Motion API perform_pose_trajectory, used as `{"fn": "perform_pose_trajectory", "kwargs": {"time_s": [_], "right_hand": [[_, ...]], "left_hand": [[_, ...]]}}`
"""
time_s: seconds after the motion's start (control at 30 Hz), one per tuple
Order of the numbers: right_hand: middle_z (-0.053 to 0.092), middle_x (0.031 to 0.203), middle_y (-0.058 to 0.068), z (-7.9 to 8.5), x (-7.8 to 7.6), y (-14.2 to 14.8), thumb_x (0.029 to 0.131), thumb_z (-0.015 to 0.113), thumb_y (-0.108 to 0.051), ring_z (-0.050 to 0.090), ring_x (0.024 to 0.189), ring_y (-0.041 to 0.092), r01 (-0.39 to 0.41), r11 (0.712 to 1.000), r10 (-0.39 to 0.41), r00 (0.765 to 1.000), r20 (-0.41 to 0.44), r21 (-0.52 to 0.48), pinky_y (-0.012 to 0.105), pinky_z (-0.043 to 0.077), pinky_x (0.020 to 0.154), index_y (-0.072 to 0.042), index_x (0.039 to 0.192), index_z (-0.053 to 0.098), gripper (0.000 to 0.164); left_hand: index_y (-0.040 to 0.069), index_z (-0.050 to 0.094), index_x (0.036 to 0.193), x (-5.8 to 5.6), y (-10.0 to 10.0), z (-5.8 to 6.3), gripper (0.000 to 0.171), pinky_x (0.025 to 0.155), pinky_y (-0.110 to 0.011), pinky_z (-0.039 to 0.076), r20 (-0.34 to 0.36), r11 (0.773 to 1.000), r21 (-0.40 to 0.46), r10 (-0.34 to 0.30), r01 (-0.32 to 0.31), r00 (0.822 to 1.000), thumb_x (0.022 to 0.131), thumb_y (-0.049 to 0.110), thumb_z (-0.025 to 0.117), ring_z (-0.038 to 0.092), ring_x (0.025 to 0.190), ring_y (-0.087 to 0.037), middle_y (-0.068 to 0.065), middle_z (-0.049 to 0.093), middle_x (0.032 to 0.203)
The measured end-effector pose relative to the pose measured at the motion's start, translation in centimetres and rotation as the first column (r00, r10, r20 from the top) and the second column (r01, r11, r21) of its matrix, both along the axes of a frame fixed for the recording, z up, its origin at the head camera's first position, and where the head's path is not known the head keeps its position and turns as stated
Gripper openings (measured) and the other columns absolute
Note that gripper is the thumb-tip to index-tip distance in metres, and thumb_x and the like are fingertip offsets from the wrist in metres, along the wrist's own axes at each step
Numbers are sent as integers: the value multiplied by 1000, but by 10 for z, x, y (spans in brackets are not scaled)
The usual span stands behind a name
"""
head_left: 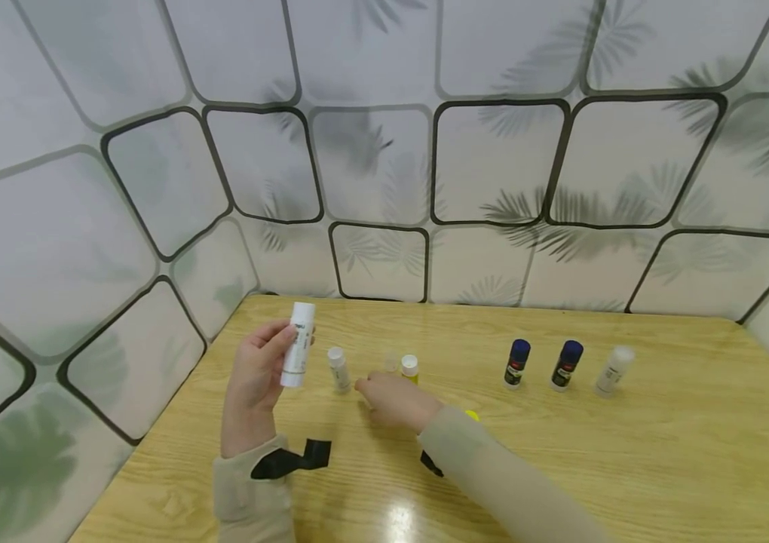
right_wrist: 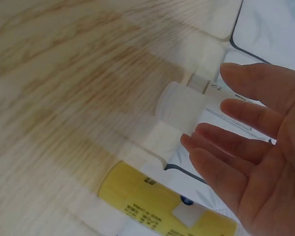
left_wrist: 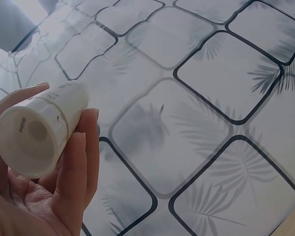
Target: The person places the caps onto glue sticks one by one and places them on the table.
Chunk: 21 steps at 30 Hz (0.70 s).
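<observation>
My left hand [head_left: 258,369] holds a white glue stick [head_left: 298,345] raised above the table, pinched between thumb and fingers. The left wrist view shows the tube's hollow round end [left_wrist: 27,142] facing the camera. Low over the table, my right hand [head_left: 394,400] has its fingers loosely extended with nothing gripped. To its left stands a smaller white stick [head_left: 339,369], and just behind it a yellow glue stick [head_left: 410,368] with a white cap. In the right wrist view the fingers [right_wrist: 221,152] are near a whitish tube [right_wrist: 179,105]; whether they touch it I cannot tell. The yellow stick [right_wrist: 162,206] stands beside them.
Two dark-blue-capped glue sticks [head_left: 516,363] and a whitish one [head_left: 614,371] stand in a row at the right. A small yellow thing [head_left: 471,415] is partly hidden by the right sleeve. Patterned fabric walls [head_left: 378,188] border the wooden table [head_left: 663,452].
</observation>
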State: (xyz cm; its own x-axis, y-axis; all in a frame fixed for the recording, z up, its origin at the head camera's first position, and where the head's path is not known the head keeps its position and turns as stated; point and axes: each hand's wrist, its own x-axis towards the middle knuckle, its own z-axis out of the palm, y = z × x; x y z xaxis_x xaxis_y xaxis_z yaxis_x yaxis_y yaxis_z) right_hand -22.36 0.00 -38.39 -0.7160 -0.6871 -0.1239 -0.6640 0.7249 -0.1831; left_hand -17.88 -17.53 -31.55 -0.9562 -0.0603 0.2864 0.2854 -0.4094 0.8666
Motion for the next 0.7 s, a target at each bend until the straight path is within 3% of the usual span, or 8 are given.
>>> {"fn": "perform_pose_trajectory", "kwargs": {"time_s": [0.3,0.7], "right_hand": [[56,85,-1,-12,0,-5,88,54,-10,52,75,10,-15,1000,15,999,-41,21,24,44,62,-13,97,61,12],[53,74,-3,-11,5,-2,86,55,-9,49,68,9,-32,998,36,996,-80,49,24,42,56,-14,81,59,8]], "left_hand": [[14,68,78,0,2,2,26,60,-22,47,-13,1000,-25,-6,6,1000,88,0,48,60,70,-13,-2,66,78],[12,68,77,0,6,2,23,62,-23,47,-11,1000,-9,-17,17,1000,87,-1,50,60,70,-13,-4,66,77]]}}
